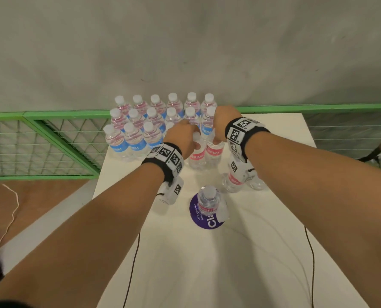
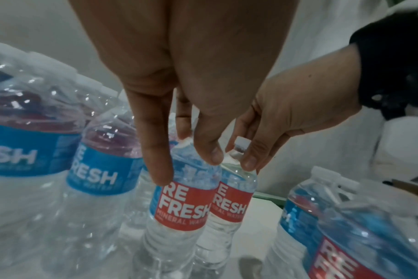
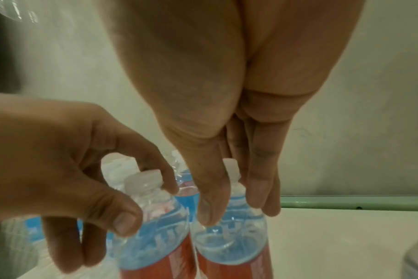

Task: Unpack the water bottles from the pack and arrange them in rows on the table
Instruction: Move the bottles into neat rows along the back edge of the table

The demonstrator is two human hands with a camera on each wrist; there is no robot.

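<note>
Both hands are down on the third row at once! The left hand (image 1: 180, 138) has its fingers (image 2: 160, 166) curled round the shoulder of a red-label bottle (image 2: 181, 205), thumb on one side, fingers draped down the other. Right beside it, the right hand (image 1: 225, 121) pinches the neck of its neighbour bottle (image 3: 229, 237), fingers narrow round the cap. The two stand upright, shoulders touching, at the front edge of the block of bottles (image 1: 156, 121) lined up at the far side of the counter (image 1: 274, 241).

Now the danger, as I read it: these two are so close that a nudge on one could rock the other, and a tip toward the back rows could set off dominoes. Letting go before the bases sit flat would do it. Nearer in, a single bottle (image 1: 208, 202) on a purple sticker (image 1: 196, 216) and a small cluster (image 1: 236, 181) under the right wrist sit well within reach of a careless forearm.
</note>
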